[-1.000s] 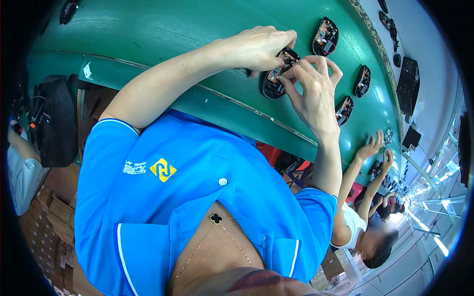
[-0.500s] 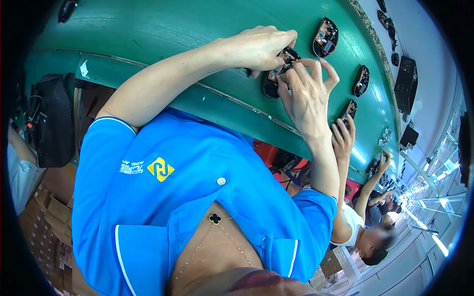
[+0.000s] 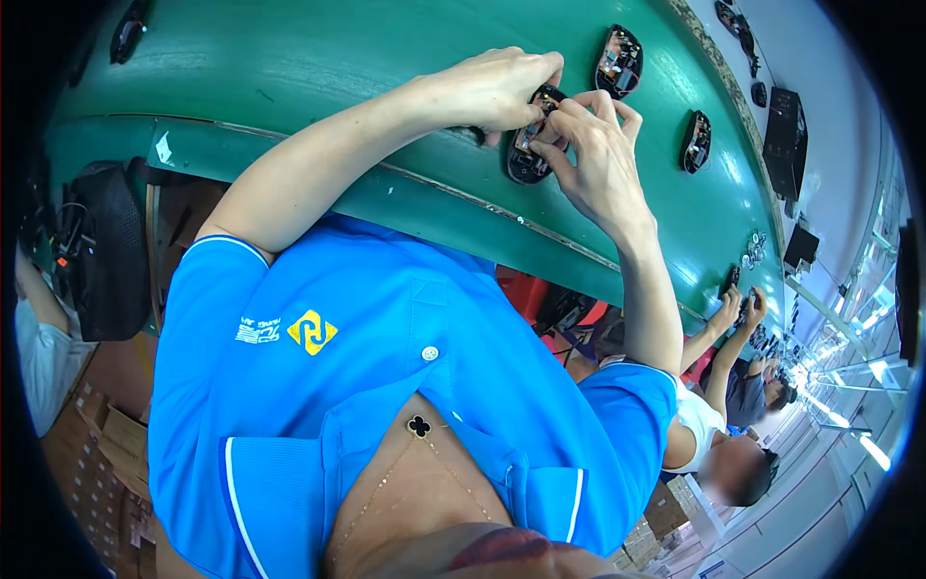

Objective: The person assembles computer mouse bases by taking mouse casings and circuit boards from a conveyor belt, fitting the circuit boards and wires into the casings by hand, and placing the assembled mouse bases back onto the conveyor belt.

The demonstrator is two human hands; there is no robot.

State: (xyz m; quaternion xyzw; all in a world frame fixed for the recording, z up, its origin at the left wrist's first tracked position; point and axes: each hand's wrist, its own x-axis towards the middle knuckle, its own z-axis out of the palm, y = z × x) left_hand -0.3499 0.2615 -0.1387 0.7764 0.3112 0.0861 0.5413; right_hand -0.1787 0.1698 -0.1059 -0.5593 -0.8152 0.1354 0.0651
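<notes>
**Both hands closing on an open mouse shell near the desk's front lip**

The left hand (image 3: 487, 89) is curling over the open black mouse shell (image 3: 526, 154), its fingers bent and pressing the shell's far end down against the green desk (image 3: 318, 58). The right hand (image 3: 600, 159) is coming at the same shell from the right, its fingers (image 3: 569, 108) pinched nearly shut on something small at the top of the shell; what that small part is, I cannot tell.

The shell is lying just short of the desk's front lip (image 3: 453, 193), on the person's side. That looks like the main risk: if the left hand is easing its pressure while the right is pushing or pulling, the shell is likely to be sliding toward that lip and dropping into the lap. The pinched part is small, so it could be slipping out and getting lost on the green surface.

To the right of the shell, two more open shells (image 3: 619, 60) (image 3: 696, 141) are sitting well apart from it, leaving room for the right elbow. Left of the shell the desk is giving the forearm a long run. Further right of it, a co-worker's hands (image 3: 738, 309) are working at the same desk, well apart.
</notes>
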